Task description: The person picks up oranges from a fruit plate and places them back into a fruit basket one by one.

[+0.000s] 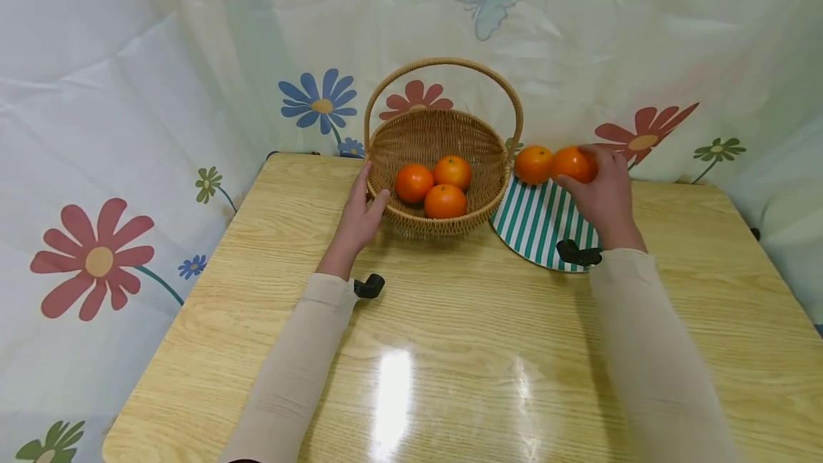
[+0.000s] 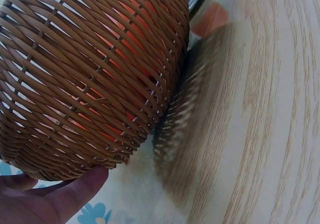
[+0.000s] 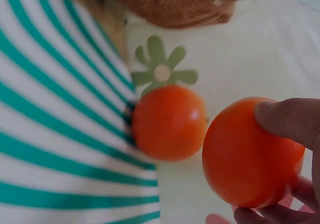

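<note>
While touching the basket (image 1: 437,136) with left hand (image 1: 360,216), holding in right hand (image 1: 609,195) an upper-right orange (image 1: 571,164), likely slippery, best cupped underneath.

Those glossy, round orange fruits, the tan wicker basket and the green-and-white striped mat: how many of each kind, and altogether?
Tan wicker basket: 1
Glossy, round orange fruits: 5 (3 inside the basket, 2 outside)
Green-and-white striped mat: 1
Total: 7

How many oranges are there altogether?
5: three oranges in the wicker basket, one orange at the striped mat's far edge, and one orange held in the right hand. Others could be hidden beneath those in the basket.
</note>
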Available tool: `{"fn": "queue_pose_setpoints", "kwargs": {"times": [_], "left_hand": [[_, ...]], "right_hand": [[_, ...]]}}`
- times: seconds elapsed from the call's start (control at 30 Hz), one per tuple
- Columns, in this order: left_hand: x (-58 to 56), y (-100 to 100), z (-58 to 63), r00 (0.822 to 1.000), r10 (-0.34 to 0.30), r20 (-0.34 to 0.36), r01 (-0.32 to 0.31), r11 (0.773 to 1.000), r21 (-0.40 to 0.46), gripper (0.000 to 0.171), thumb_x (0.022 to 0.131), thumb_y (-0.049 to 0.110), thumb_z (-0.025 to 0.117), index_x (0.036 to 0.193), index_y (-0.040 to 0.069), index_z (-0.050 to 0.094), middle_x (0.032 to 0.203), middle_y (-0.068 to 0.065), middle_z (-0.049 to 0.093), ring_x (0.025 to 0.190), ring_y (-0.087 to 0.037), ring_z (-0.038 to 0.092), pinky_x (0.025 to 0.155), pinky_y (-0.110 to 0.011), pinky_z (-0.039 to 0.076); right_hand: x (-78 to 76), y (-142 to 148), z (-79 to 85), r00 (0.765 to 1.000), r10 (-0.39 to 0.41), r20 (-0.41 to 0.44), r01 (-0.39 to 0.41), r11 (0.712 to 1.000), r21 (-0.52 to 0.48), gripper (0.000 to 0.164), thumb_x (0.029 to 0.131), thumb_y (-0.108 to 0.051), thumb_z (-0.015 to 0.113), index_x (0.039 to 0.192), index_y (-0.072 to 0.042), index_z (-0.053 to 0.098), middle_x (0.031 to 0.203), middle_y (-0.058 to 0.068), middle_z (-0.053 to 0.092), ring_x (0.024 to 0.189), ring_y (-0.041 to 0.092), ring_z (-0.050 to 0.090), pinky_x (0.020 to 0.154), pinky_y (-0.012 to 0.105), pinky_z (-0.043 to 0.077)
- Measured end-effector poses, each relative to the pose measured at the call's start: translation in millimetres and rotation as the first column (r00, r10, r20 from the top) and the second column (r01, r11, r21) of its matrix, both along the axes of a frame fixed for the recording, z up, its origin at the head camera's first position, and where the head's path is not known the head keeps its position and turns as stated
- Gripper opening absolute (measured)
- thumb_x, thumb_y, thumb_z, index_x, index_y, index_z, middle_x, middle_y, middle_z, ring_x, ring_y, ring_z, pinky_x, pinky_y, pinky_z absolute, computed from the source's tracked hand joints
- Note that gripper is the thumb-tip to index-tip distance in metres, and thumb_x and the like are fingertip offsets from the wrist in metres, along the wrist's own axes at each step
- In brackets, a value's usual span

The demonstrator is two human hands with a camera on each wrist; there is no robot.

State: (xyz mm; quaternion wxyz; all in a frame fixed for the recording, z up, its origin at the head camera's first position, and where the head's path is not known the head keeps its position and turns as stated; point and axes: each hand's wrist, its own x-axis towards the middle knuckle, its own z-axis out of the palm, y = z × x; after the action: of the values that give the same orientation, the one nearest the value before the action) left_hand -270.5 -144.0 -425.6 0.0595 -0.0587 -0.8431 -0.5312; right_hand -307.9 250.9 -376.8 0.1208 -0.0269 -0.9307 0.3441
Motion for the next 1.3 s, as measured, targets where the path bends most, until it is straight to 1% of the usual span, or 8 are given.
{"fn": "queue_pose_setpoints", "kwargs": {"times": [0.17,0.4,0.63,0.87,1.17,1.3], "left_hand": [[-0.9,0,-0.4,1.000,0.000,-0.014,0.000,1.000,-0.005,0.067,0.101,0.040,0.044,0.157,0.028,0.009,0.164,-0.004,0.011,0.147,-0.032,0.023,0.117,-0.053,0.025],[-1.0,0,-1.0,1.000,-0.003,-0.017,0.003,1.000,-0.010,0.068,0.101,0.043,0.043,0.157,0.027,0.009,0.163,-0.005,0.012,0.147,-0.031,0.024,0.117,-0.052,0.026],[-1.5,-1,-1.7,1.000,-0.001,-0.025,0.001,1.000,0.002,0.068,0.101,0.040,0.044,0.157,0.026,0.010,0.163,-0.005,0.013,0.147,-0.029,0.023,0.117,-0.049,0.027],[-1.0,0,-0.9,1.000,0.001,-0.011,-0.001,1.000,0.000,0.068,0.101,0.042,0.044,0.157,0.027,0.010,0.163,-0.004,0.012,0.146,-0.030,0.026,0.116,-0.050,0.028],[0.2,0,0.1,1.000,-0.003,0.010,0.003,1.000,0.003,0.068,0.101,0.045,0.043,0.157,0.030,0.009,0.163,-0.002,0.011,0.147,-0.031,0.025,0.117,-0.051,0.027],[0.0,-1,0.0,1.000,0.000,0.012,0.000,1.000,0.007,0.067,0.101,0.043,0.043,0.157,0.031,0.009,0.164,-0.002,0.011,0.146,-0.032,0.025,0.116,-0.052,0.027]], "right_hand": [[4.3,-8,6.2,0.999,0.002,-0.040,-0.003,0.999,-0.032,0.064,0.093,-0.034,0.064,0.148,-0.014,0.038,0.151,0.017,0.030,0.134,0.040,0.031,0.107,0.058,0.037],[10.1,-19,14.5,0.996,0.000,-0.087,-0.006,0.998,-0.063,0.064,0.092,-0.037,0.064,0.148,-0.015,0.040,0.150,0.015,0.032,0.132,0.038,0.035,0.105,0.054,0.041],[18.7,-27,20.1,0.992,0.000,-0.127,-0.012,0.995,-0.100,0.062,0.092,-0.033,0.066,0.146,-0.015,0.042,0.149,0.013,0.035,0.129,0.035,0.039,0.104,0.053,0.044],[27.3,-34,25.8,0.986,0.006,-0.168,-0.031,0.989,-0.147,0.061,0.091,-0.030,0.068,0.145,-0.015,0.044,0.148,0.011,0.036,0.132,0.034,0.040,0.105,0.052,0.044],[35.7,-43,36.9,0.979,-0.001,-0.205,-0.042,0.977,-0.207,0.061,0.088,-0.031,0.071,0.143,-0.022,0.046,0.145,0.008,0.037,0.134,0.030,0.045,0.105,0.047,0.045],[39.7,-48,40.5,0.974,0.009,-0.227,-0.063,0.971,-0.232,0.060,0.088,-0.030,0.072,0.142,-0.022,0.048,0.144,0.008,0.039,0.134,0.029,0.046,0.105,0.046,0.046]]}}
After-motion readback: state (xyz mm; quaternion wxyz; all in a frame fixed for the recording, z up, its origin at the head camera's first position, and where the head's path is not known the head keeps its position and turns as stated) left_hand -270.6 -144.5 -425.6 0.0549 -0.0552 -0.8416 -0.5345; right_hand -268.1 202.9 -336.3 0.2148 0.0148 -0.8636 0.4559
